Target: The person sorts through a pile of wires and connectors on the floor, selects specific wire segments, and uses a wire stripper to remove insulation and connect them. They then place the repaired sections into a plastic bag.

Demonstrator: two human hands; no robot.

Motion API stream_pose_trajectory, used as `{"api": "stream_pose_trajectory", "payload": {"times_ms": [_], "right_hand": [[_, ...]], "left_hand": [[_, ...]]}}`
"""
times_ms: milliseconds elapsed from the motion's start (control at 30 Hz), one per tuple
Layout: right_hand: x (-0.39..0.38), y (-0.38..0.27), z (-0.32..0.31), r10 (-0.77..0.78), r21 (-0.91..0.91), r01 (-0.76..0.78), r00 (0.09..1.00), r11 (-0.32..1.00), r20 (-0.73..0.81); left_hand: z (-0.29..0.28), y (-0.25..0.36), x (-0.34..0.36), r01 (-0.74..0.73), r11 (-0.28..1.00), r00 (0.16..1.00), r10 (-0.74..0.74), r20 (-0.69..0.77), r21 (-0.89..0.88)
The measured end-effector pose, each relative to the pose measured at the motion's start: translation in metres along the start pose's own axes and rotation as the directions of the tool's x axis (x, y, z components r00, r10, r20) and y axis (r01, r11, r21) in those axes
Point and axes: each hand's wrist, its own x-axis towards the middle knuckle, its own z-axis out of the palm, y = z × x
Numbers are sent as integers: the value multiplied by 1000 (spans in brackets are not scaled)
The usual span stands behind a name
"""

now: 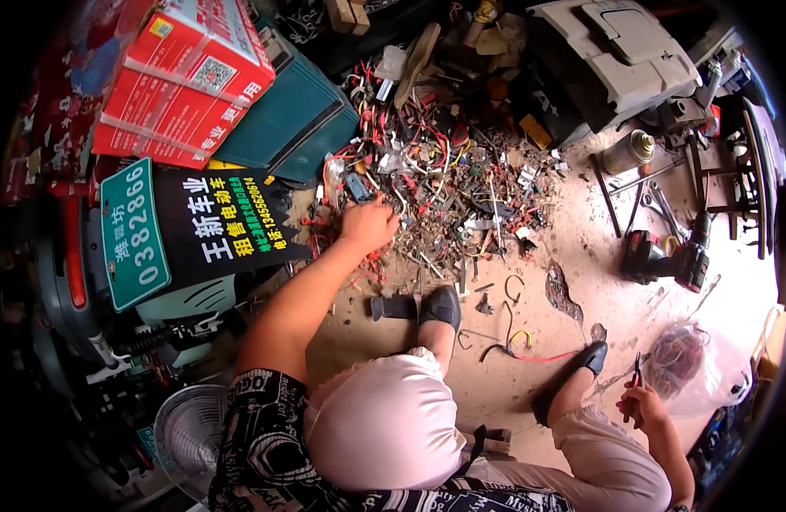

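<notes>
The left hand (pixel 369 224) is reaching into the near edge of a heap of wire scraps and small parts (pixel 444 171) lying on the dirt floor (pixel 572 256), its fingers curled down among the pieces; whether it is gripping one I cannot tell. The right hand (pixel 640 403) is closing around one pair of pliers (pixel 636 375), held over the right knee. Two black shoes (pixel 441 305) are resting on the floor near the heap. One cordless drill (pixel 670 256) is lying to the right, one clear bag of wires (pixel 696 363) beside the right hand, two red cartons (pixel 184 72) stacked upper left, and one white fan (pixel 188 435) standing lower left.
</notes>
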Motion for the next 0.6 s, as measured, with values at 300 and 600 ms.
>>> {"api": "stream_pose_trajectory", "payload": {"times_ms": [300, 600], "right_hand": [[4, -5, -2, 21, -23, -21, 1000, 1000, 20], [14, -7, 3, 3, -100, 4, 998, 995, 64]], "left_hand": [[-4, 48, 100, 196, 951, 962, -234, -142, -239], [27, 40, 62, 16, 981, 1000, -21, -20, -196]]}}
